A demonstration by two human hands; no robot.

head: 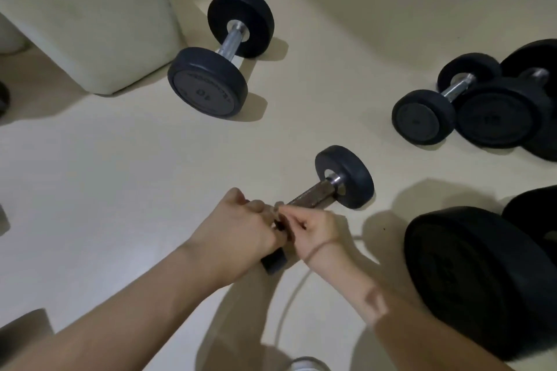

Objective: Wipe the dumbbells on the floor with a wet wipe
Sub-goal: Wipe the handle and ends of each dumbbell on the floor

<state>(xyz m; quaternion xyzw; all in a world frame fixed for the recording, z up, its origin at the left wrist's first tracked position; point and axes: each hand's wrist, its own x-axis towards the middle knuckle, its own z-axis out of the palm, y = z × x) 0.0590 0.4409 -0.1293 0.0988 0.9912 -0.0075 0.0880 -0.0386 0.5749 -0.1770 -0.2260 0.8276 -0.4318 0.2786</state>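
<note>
At the upper left of the frame a cream block [90, 24] is seen on the floor [120, 175], and just right of it a dumbbell marked 10 [223, 51] is laid, well apart from the hands. Low in the centre the left hand [238, 226] is clenched round the near end of the small dumbbell [319, 193], whose far head is rested on the floor. Directly to its right the right hand [313, 229] is curled, its fingertips drawn together at the handle. What is pinched there cannot be told, and no wet wipe can be made out. At the right edge a cluster of dumbbells [422, 117] is gathered, with a large dumbbell [470, 280] below it. The task is judged unfinished: one dumbbell is being handled and several others are left. Whether any has been wiped is not shown.
</note>
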